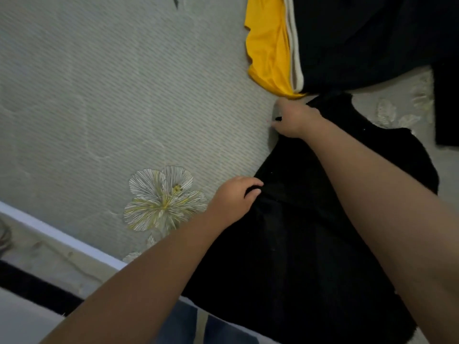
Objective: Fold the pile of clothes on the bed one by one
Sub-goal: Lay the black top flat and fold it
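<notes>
A black garment lies spread on the bed, running from the lower middle toward the upper right. My left hand grips its left edge, fingers curled over the cloth. Farther up, my right hand pinches the same edge near the garment's top corner. Above lies a pile with a yellow garment, a white-trimmed piece and dark clothes.
The grey sheet carries a printed flower left of my left hand. The bed's white edge runs along the lower left, with floor and a dark strip beyond. Another dark cloth hangs at the right edge.
</notes>
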The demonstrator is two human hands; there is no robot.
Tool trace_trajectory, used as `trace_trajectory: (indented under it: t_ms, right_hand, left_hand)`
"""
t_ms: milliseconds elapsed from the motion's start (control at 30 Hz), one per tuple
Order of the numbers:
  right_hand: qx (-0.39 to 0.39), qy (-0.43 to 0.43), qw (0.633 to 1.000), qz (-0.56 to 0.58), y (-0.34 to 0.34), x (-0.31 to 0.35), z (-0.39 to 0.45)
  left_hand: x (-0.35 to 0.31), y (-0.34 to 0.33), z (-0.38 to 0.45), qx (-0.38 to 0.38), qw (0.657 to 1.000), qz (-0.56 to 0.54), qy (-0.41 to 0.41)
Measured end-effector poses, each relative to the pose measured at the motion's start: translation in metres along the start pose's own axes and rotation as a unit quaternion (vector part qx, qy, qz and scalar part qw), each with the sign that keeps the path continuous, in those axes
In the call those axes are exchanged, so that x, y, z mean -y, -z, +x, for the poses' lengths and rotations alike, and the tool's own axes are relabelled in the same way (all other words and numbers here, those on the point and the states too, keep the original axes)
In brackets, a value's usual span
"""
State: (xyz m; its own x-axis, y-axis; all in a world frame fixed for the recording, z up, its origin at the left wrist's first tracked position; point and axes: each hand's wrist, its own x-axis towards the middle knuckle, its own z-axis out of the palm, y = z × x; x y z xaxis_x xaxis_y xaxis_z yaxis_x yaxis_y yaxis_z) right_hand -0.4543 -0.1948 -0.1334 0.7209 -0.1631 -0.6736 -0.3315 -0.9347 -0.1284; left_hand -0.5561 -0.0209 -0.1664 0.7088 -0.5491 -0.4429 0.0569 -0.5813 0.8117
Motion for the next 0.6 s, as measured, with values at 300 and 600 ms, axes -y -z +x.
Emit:
trace_trajectory:
  t_ms: [300, 600]
  right_hand:
    - [-0.088, -0.040, 0.929, 0.357, 0.017, 0.018, 0.022]
    - [-0.244, -0.052, 0.968, -0.025, -0.014, 0.020, 0.007]
  left_hand:
    - [0.017, 0.033, -0.001, -0.049, 0.998, -0.018, 0.045]
    - [0.031, 0.038, -0.005, -0.061, 0.990, 0.044, 0.116]
